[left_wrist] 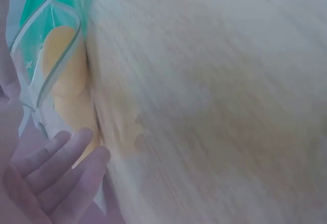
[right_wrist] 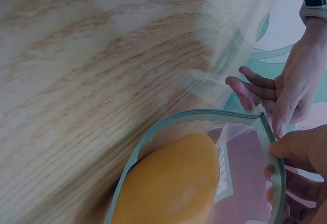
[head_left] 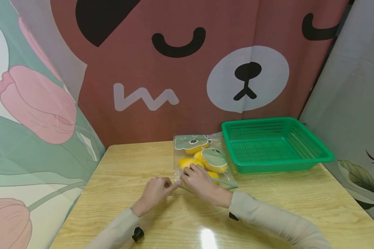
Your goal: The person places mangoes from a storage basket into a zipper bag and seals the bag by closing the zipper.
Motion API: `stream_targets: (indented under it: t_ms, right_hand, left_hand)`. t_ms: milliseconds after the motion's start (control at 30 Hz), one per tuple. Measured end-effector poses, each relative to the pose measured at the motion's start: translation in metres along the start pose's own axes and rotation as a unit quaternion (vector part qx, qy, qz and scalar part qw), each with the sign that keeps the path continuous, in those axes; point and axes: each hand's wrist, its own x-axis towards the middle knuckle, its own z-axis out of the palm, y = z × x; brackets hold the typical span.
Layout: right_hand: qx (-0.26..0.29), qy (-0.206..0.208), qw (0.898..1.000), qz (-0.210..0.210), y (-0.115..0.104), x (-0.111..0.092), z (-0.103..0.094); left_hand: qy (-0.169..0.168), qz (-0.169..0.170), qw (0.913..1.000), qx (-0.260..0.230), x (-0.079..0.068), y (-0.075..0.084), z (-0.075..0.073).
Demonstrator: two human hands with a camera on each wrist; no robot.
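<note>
A clear zip bag [head_left: 216, 157] with green cartoon prints lies on the table, holding several smooth yellow fruits [head_left: 187, 162]. Its green-edged mouth [right_wrist: 204, 112] gapes toward the person, and one fruit [right_wrist: 171, 183] shows just inside. My right hand [head_left: 201, 183] pinches the rim near the bag's left corner, thumb outside and fingers behind the plastic. Beside that corner is my left hand [head_left: 156, 193], its thumb reaching to the bag's edge. Its other fingers [left_wrist: 76, 178] are loosely extended, apart from the fruit. Part of the fruit is hidden by the right hand in the head view.
A green plastic basket [head_left: 277, 166] with perforated sides stands right of the bag, near the table's back edge. The wooden table [head_left: 127, 166] meets a brown bear-print curtain [head_left: 193, 121] behind. Flowered cloth [head_left: 37, 100] hangs on the left.
</note>
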Motion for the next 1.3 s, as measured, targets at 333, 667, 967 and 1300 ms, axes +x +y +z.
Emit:
stream_targets:
  t_ms: [333, 667, 967, 1300]
  right_hand:
    - [0.006, -0.047, 0.999, -0.001, -0.004, 0.001, 0.000]
    - [0.018, -0.093, 0.995, -0.005, -0.009, 0.001, 0.000]
    - [0.026, -0.122, 0.992, -0.010, -0.016, 0.001, 0.004]
    - [0.014, -0.123, 0.992, -0.015, -0.022, 0.002, 0.009]
  left_hand:
    - [-0.018, -0.069, 0.9878, -0.139, 0.002, -0.002, -0.005]
    - [-0.046, -0.147, 0.9566, -0.247, 0.003, -0.001, -0.003]
    - [-0.062, -0.144, 0.9602, -0.231, 0.002, 0.000, -0.002]
    - [-0.071, -0.166, 0.9565, -0.229, -0.001, 0.003, -0.001]
